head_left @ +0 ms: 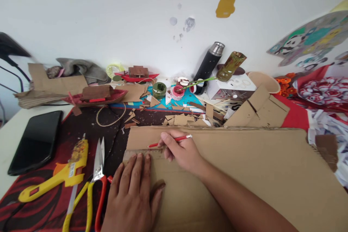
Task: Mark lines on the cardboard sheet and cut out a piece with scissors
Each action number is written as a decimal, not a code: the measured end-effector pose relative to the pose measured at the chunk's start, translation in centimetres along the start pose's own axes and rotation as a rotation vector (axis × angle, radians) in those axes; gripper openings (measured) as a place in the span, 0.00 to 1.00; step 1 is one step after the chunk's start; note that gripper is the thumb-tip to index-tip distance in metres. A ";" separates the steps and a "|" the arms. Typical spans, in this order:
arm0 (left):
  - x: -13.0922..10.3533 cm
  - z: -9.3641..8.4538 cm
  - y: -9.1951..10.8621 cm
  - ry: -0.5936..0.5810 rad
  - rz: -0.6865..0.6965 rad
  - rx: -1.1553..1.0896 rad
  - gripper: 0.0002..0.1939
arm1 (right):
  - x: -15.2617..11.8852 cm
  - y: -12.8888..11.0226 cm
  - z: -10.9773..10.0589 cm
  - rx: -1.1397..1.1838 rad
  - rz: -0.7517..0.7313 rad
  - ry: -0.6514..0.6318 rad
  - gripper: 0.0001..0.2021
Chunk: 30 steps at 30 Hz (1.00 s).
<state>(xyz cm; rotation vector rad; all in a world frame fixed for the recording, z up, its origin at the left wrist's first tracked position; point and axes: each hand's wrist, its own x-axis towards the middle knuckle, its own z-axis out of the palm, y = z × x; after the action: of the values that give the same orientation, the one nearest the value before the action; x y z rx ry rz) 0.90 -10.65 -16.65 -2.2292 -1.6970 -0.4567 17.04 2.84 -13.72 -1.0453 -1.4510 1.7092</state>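
Observation:
A large sheet of cardboard [250,163] lies flat in front of me. Across its left part rests a clear ruler [156,153], close to the far edge. My left hand [133,192] lies flat with its fingertips pressing on the ruler, thumb out to the side. Between the fingers of my right hand [179,150] is a red pencil [179,138], its tip pointing left just above the ruler's edge. The thumb and index finger close around it, while part of the ruler's right end is hidden under that hand.
Left of the cardboard lie scissors [98,174], a yellow glue gun [73,170] and a black phone [38,141]. Behind it are cardboard scraps [183,119], a model boat [95,95], open paint jars [159,90] and a black thermos [208,63].

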 end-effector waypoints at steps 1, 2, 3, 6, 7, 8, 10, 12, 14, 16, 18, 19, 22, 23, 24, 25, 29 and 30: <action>0.0 0.0 0.0 0.003 -0.001 -0.001 0.44 | 0.0 0.0 0.0 0.023 0.006 0.007 0.31; 0.0 -0.1 0.0 0.005 -0.002 -0.002 0.43 | 0.1 0.0 0.0 0.041 0.008 0.013 0.31; 0.0 -0.1 0.0 0.008 -0.001 -0.003 0.43 | 0.1 0.0 0.0 0.051 0.008 0.014 0.32; 0.0 -0.2 0.0 0.010 0.006 -0.006 0.43 | 0.1 0.1 0.0 0.048 0.002 0.011 0.32; 0.0 -0.2 -0.1 0.009 0.011 -0.006 0.43 | 0.1 0.2 0.0 0.040 0.001 0.010 0.31; 0.0 -0.2 -0.1 0.008 0.014 -0.006 0.44 | 0.1 0.2 0.0 0.031 0.000 0.010 0.31; 0.0 -0.1 -0.1 0.009 0.008 -0.003 0.44 | 0.1 0.3 0.0 0.010 0.000 0.009 0.30; -0.1 -0.1 -0.1 0.012 -0.004 0.001 0.43 | 0.0 0.4 -0.1 -0.015 -0.004 0.001 0.29; -0.1 0.0 -0.1 0.012 -0.005 0.003 0.43 | 0.0 0.5 -0.1 -0.036 -0.007 -0.011 0.29; -0.1 0.0 0.0 0.007 0.000 0.000 0.43 | -0.1 0.6 -0.1 -0.048 -0.007 -0.018 0.28; 0.0 0.0 0.0 0.000 -0.004 -0.004 0.44 | -0.1 0.6 -0.1 -0.058 -0.002 -0.020 0.28; 0.0 -0.1 0.0 -0.005 -0.006 -0.006 0.44 | -0.1 0.5 -0.1 -0.062 0.000 -0.022 0.28; 0.0 -0.3 0.0 -0.007 -0.012 -0.009 0.46 | -0.1 0.3 -0.1 -0.073 0.002 -0.026 0.28; 0.0 -0.3 0.0 -0.008 -0.010 -0.009 0.46 | -0.1 0.2 -0.1 -0.078 -0.002 -0.027 0.28; 0.0 -0.3 0.0 -0.005 -0.005 -0.010 0.46 | -0.1 0.1 -0.1 -0.083 -0.006 -0.027 0.28; 0.0 -0.4 0.0 0.000 -0.003 -0.010 0.46 | -0.2 0.1 -0.1 -0.087 -0.009 -0.029 0.27; 0.1 -0.3 0.0 0.003 -0.001 -0.006 0.45 | -0.2 0.2 -0.1 -0.085 -0.022 -0.035 0.27; 0.1 -0.3 0.0 0.001 -0.002 -0.006 0.45 | -0.2 0.3 -0.1 -0.085 -0.027 -0.036 0.26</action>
<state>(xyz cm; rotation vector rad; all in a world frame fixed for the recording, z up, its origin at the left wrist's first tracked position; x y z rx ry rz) 0.87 -10.71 -16.37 -2.2315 -1.6993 -0.4639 17.21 2.69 -13.99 -1.0395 -1.5656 1.6675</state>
